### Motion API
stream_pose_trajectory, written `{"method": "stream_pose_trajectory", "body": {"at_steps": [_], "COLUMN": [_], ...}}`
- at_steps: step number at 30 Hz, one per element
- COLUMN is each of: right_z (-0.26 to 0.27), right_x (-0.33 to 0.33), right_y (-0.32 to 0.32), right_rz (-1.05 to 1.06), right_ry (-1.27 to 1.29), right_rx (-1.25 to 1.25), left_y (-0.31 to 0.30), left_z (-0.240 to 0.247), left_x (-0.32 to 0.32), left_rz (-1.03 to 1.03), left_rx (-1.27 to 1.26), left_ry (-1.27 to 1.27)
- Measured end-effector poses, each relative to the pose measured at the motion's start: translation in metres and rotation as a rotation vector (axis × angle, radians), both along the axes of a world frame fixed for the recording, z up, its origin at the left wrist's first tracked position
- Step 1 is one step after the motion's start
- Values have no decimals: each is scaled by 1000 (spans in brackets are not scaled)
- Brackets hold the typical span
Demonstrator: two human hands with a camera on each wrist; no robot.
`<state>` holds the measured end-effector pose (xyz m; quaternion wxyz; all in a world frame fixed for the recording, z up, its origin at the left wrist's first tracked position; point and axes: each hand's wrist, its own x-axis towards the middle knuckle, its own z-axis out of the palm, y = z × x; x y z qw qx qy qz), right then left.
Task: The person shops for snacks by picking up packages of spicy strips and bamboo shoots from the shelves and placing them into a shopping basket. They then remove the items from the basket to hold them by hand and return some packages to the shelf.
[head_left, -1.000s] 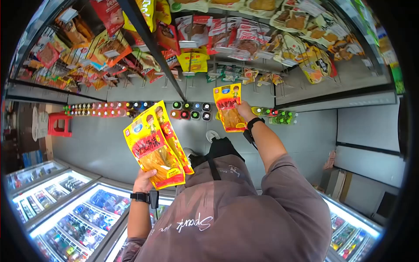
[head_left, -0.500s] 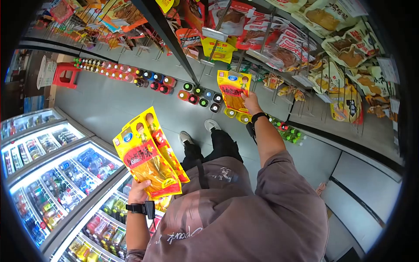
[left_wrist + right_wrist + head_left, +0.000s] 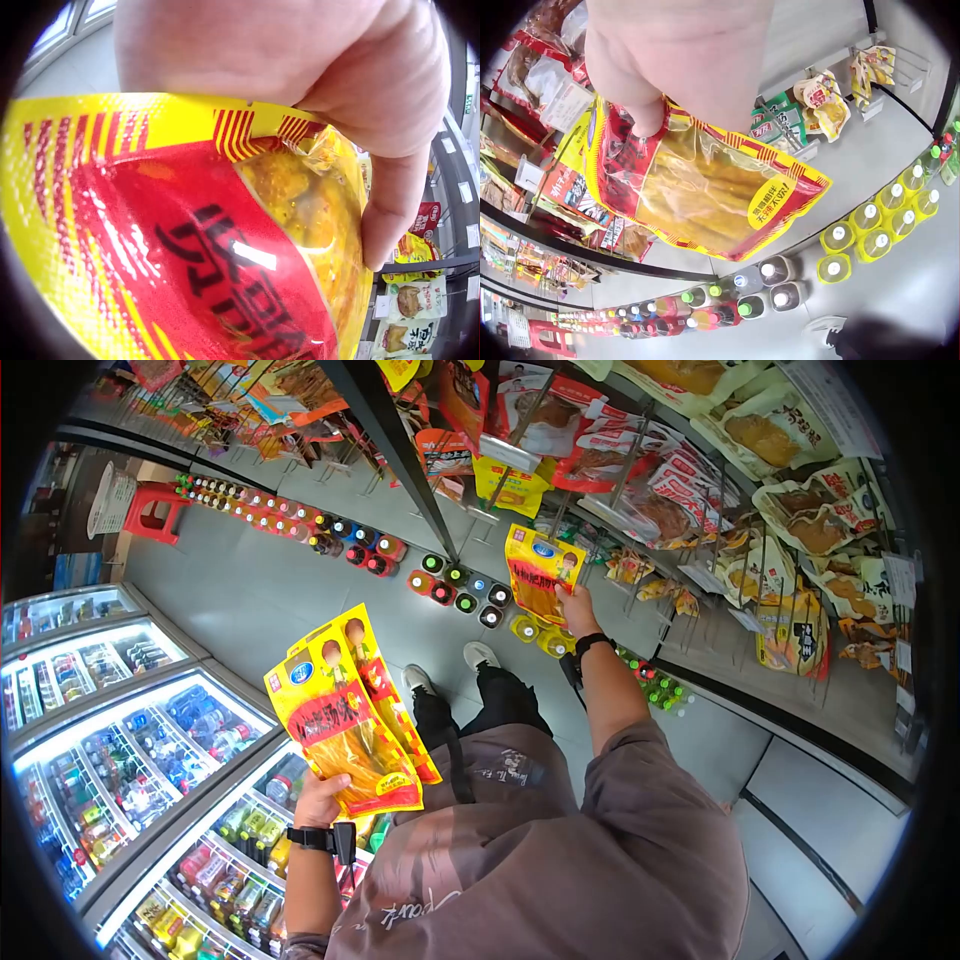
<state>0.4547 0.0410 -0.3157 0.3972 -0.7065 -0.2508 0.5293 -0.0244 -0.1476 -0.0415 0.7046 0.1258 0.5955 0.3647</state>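
Observation:
In the head view, the left hand (image 3: 320, 800) grips the lower left edge of yellow-and-red snack packets (image 3: 345, 725), at least two overlapping in a fan. The thumb lies over the front one. In the left wrist view, the hand (image 3: 300, 67) pinches a packet (image 3: 202, 225) at its edge. Out in front of the shelf, the right hand (image 3: 577, 610) pinches a similar packet (image 3: 540, 575) by its right side. The right wrist view has that hand (image 3: 679, 60) with its fingers on the packet (image 3: 705, 187), which hangs tilted over the floor.
Hanging snack bags (image 3: 790, 435) fill racks in front, with a black post (image 3: 400, 460) between sections. Bottles (image 3: 465, 600) line the floor beneath. Lit drink freezers (image 3: 150, 740) stand at the left, and a red stool (image 3: 155, 510) is at the far left.
The head view has turned, bringing the racks at the right closer and showing more of the freezers at the left. Both hands keep hold of their packets; the right one is now nearer the hanging bags.

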Motion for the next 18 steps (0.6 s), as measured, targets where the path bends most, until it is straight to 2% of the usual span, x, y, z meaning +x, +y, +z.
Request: {"method": "stream_pose_trajectory", "body": {"at_steps": [2, 4, 14, 16, 18], "right_z": [2, 2, -28, -21, -9], "right_x": [-4, -5, 5, 1, -3], "right_y": [-5, -13, -3, 3, 6], "right_rz": [30, 45, 5, -118, -115], "right_ry": [-9, -58, -30, 70, 65], "right_rx": [-19, 103, 83, 97, 78], "left_y": [-7, -10, -3, -2, -2], "left_z": [-5, -7, 0, 0, -1], "left_x": [-6, -8, 4, 5, 6], "left_rz": [5, 8, 46, 37, 29], "left_rx": [-9, -18, -47, -35, -45], "left_ry": [-7, -17, -24, -16, -32]}}
